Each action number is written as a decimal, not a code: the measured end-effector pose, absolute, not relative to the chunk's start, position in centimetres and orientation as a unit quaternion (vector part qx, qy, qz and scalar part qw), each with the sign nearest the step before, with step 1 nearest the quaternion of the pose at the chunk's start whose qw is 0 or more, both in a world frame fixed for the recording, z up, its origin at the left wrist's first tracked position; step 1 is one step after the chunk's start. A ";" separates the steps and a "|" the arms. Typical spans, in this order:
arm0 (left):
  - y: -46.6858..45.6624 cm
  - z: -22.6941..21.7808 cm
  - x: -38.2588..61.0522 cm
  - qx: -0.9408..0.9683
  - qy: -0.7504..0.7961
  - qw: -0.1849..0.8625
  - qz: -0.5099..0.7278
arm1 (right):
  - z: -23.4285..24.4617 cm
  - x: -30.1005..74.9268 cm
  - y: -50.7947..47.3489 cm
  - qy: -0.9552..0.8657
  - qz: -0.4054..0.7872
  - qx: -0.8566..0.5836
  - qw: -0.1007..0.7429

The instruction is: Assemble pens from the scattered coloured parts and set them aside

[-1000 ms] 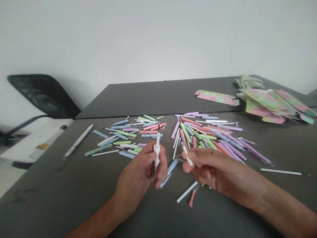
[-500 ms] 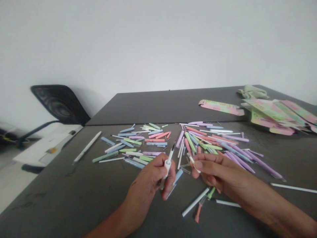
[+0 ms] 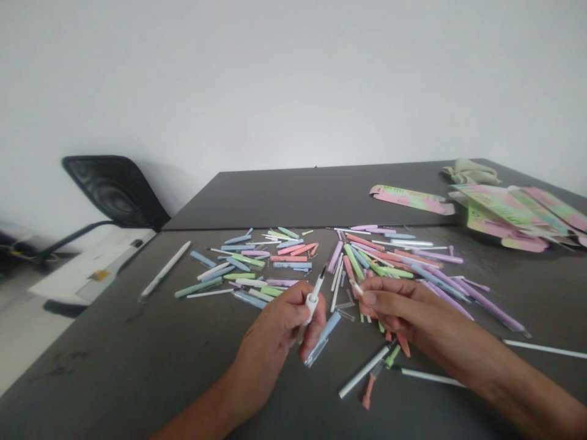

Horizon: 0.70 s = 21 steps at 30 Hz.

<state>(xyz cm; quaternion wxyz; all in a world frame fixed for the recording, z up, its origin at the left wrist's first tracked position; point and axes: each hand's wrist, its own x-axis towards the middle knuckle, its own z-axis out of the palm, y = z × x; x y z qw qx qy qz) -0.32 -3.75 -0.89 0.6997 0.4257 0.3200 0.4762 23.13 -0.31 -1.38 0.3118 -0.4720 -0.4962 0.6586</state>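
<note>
White pen (image 3: 312, 299) — long axis tilted up, dark tip leaning rightward — is pinched in the left hand (image 3: 275, 345), just beside a small white piece (image 3: 355, 288) pinched by the right hand (image 3: 394, 305).

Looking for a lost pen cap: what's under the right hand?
Under the right hand, a coral pen piece and a green one stick out onto the dark table. Whatever lies directly beneath the palm is covered, so I cannot tell.

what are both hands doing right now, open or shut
Left hand: closed, holding a white pen.
Right hand: pinching a small white piece.
</note>
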 end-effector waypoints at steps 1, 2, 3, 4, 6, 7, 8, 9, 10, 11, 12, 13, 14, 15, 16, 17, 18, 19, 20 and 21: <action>-3.8 -0.9 -0.3 0.420 0.314 0.705 0.477 | -1.5 23.2 -0.3 -0.497 0.659 -0.469 0.314; -3.8 -0.9 -0.3 0.414 0.307 0.711 0.477 | -1.6 23.2 -0.3 -0.498 0.659 -0.468 0.314; -3.8 -0.9 -0.3 0.408 0.299 0.719 0.476 | -1.8 23.3 -0.3 -0.499 0.660 -0.466 0.313; -3.8 -0.9 -0.4 0.400 0.291 0.727 0.477 | -1.9 23.3 -0.2 -0.500 0.661 -0.466 0.311; -3.8 -0.7 -0.4 0.385 0.277 0.739 0.478 | -1.9 23.4 -0.2 -0.502 0.662 -0.465 0.306; -3.8 -0.6 -0.4 0.379 0.272 0.744 0.479 | -1.9 23.4 -0.2 -0.504 0.662 -0.465 0.303; -3.8 -0.4 -0.4 0.374 0.269 0.747 0.480 | -1.8 23.4 -0.2 -0.506 0.661 -0.466 0.300; -3.7 -0.3 -0.5 0.369 0.267 0.749 0.481 | -1.7 23.4 -0.3 -0.508 0.659 -0.467 0.299; -3.7 -0.2 -0.5 0.363 0.266 0.752 0.482 | -1.6 23.4 -0.3 -0.510 0.657 -0.470 0.298; -3.6 -0.1 -0.5 0.358 0.266 0.754 0.483 | -1.4 23.4 -0.4 -0.511 0.654 -0.473 0.297; -3.6 -0.1 -0.6 0.353 0.267 0.755 0.484 | -1.3 23.3 -0.4 -0.512 0.650 -0.478 0.295; -3.5 0.0 -0.6 0.350 0.268 0.756 0.485 | -1.2 23.3 -0.5 -0.515 0.646 -0.483 0.291; -3.5 0.0 -0.7 0.348 0.269 0.756 0.486 | -1.0 23.2 -0.5 -0.518 0.642 -0.488 0.287; -3.5 0.0 -0.7 0.347 0.268 0.756 0.486 | -0.9 23.2 -0.6 -0.521 0.639 -0.492 0.281; -3.5 -0.1 -0.7 0.347 0.266 0.757 0.486 | -0.9 23.1 -0.6 -0.523 0.637 -0.495 0.276; -3.4 -0.1 -0.8 0.345 0.263 0.758 0.487 | -0.8 23.0 -0.6 -0.524 0.636 -0.496 0.274; -3.4 -0.2 -0.8 0.343 0.261 0.760 0.487 | -0.7 22.9 -0.6 -0.524 0.637 -0.496 0.272; -3.4 -0.2 -0.8 0.341 0.258 0.762 0.486 | -0.7 22.8 -0.6 -0.524 0.639 -0.494 0.270; -3.4 -0.3 -0.8 0.339 0.256 0.765 0.484 | -0.7 22.7 -0.6 -0.525 0.640 -0.492 0.270; -3.3 -0.3 -0.8 0.337 0.254 0.768 0.482 | -0.6 22.7 -0.6 -0.528 0.640 -0.489 0.268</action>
